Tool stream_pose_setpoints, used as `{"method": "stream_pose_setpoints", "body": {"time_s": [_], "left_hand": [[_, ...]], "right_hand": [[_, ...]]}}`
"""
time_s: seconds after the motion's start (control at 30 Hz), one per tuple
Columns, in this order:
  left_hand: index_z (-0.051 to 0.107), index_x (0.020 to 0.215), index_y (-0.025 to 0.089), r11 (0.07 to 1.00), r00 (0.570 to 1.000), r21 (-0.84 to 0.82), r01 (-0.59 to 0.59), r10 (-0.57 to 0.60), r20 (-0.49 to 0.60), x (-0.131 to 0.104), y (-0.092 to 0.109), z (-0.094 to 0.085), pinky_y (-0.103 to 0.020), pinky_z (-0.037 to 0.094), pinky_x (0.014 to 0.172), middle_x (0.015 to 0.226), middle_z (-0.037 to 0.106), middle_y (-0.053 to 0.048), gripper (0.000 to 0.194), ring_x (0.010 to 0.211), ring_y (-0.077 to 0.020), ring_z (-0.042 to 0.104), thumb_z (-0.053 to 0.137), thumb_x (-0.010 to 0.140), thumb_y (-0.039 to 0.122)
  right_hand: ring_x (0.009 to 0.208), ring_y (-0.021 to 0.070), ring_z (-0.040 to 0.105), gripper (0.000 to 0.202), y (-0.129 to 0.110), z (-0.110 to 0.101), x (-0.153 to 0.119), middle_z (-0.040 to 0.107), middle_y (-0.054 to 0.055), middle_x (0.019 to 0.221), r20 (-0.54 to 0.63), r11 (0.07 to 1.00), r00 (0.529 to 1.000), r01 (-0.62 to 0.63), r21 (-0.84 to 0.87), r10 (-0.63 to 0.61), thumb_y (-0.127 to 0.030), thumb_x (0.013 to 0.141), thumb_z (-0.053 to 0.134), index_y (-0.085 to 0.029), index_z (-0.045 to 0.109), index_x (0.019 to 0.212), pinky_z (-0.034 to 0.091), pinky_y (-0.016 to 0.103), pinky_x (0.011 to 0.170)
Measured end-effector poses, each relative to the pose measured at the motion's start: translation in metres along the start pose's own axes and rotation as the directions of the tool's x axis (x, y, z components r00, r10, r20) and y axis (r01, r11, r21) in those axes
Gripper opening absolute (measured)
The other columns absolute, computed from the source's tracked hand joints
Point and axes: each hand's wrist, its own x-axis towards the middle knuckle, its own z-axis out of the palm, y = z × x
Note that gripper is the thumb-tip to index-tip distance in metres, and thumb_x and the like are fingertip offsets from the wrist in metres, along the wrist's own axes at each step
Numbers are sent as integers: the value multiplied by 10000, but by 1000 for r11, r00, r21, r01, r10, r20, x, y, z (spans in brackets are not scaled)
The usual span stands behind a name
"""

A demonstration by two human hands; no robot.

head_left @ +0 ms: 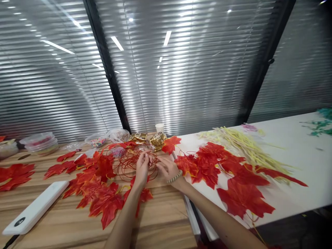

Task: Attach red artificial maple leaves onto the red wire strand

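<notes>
My left hand [142, 168] and my right hand [167, 169] meet over a tangle of thin red wire stems [128, 163] on the wooden table [160, 221]. The fingers of both hands pinch into the wire loops. A beaded bracelet [174, 177] circles my right wrist. Red artificial maple leaves [100, 186] lie spread to the left of my hands, and more red leaves [228, 176] lie on the white table [298, 159] to the right.
A white flat device [35, 211] lies at the lower left. Clear plastic tubs [41, 142] and bags stand along the back edge, with gold wrappers [155, 139] and a small paper cup [159, 127]. Pale yellow stems [241, 143] lie on the white table. Blinds cover the window behind.
</notes>
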Motion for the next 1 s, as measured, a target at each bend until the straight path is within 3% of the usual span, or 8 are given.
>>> {"method": "stream_pose_setpoints", "body": {"time_s": [0.1, 0.17, 0.33, 0.47, 0.63, 0.77, 0.87, 1.0], "left_hand": [[541, 943, 168, 1000, 999, 18, 22, -23, 46, -1, 1, 1, -182, 303, 503, 561, 432, 52, 311, 514, -64, 382, 563, 761, 419], [546, 924, 162, 998, 997, 47, 33, -36, 70, -1, 1, 2, -183, 304, 500, 555, 426, 53, 314, 508, -64, 383, 561, 759, 428], [543, 962, 155, 985, 999, 175, 3, -11, 40, -2, 1, 1, -208, 381, 565, 614, 505, 28, 337, 558, -83, 470, 555, 757, 423], [459, 1119, 165, 938, 998, 346, 6, 15, -59, -2, -7, -3, -264, 442, 691, 775, 573, -18, 477, 727, -140, 566, 586, 733, 414], [311, 1287, 169, 859, 974, 509, 59, 63, -219, 2, -13, -15, -328, 453, 763, 807, 596, -42, 615, 744, -168, 598, 501, 782, 465], [414, 1245, 201, 819, 920, 572, 47, 188, -345, 9, -8, -33, -333, 433, 843, 939, 622, -72, 513, 859, -178, 602, 453, 810, 469], [384, 1280, 213, 813, 874, 579, 63, 236, -425, 12, 0, -45, -349, 431, 865, 1056, 613, -97, 527, 909, -197, 604, 438, 820, 464], [270, 1346, 250, 743, 790, 668, 47, 382, -480, 13, 11, -51, -336, 308, 1009, 1359, 392, -91, 545, 1220, -206, 400, 365, 853, 460]], "right_hand": [[747, 179, 601, 263, 0, 1, -1, 669, 69, 811, 101, 967, 978, -197, 161, 183, -337, 850, 461, -164, 655, 890, 479, 325, 716], [580, 145, 567, 291, 0, 2, -1, 629, 35, 632, 181, 886, 939, -337, 318, 292, -381, 830, 478, -153, 655, 787, 473, 281, 588], [554, 126, 536, 276, -5, 3, -4, 602, 15, 630, 208, 692, 878, -469, 549, 430, -416, 761, 559, -156, 645, 790, 443, 246, 522], [635, 166, 576, 278, -7, 0, -2, 646, 56, 749, 42, 695, 851, -456, 556, 524, -410, 721, 603, -162, 652, 838, 442, 260, 521], [669, 166, 591, 257, -3, -8, 2, 643, 50, 725, -122, 796, 873, -362, 485, 472, -392, 767, 557, -155, 645, 813, 461, 269, 608], [625, 144, 569, 242, -1, -10, 2, 617, 31, 672, -200, 891, 910, -277, 359, 363, -372, 793, 532, -158, 639, 757, 442, 246, 592], [583, 134, 537, 266, -3, -11, 2, 586, 22, 628, -261, 925, 912, -236, 298, 316, -380, 811, 502, -155, 621, 733, 415, 234, 547], [547, 125, 502, 297, -4, -17, 5, 549, 11, 594, -304, 927, 899, -220, 305, 314, -416, 806, 494, -154, 588, 702, 394, 231, 524]]}}
